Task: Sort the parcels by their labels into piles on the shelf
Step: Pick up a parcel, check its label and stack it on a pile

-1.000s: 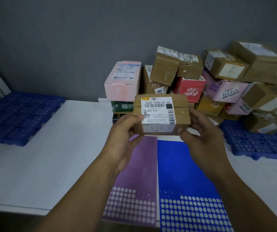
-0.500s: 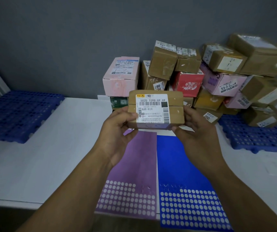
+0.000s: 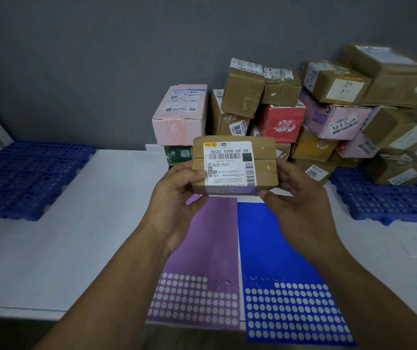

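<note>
Grey wall at the back, white bench (image 3: 63,223) out front. Small brown parcel (image 3: 265,168) is held up over the bench: left hand (image 3: 177,198) curled round its left end, right hand (image 3: 300,198) round the right, white label (image 3: 227,165) facing the camera (top line reads 502D T098-69 69). Below it, a purple sheet (image 3: 210,248) and a blue sheet (image 3: 273,248) lie side by side. Behind, a messy heap of parcels (image 3: 328,109) leans on the wall, partly on the right blue pallet (image 3: 391,205). The left blue pallet (image 3: 25,178) is well apart.

One cam, head-worn, wide-angle. Looks fwd and down across shelf (image 3: 81,223) toward wall (image 3: 101,59). Close on parcel (image 3: 235,168) at frame centre; pile (image 3: 328,117) sits farther back, right. Forearms (image 3: 116,286) run in from bottom edge.
</note>
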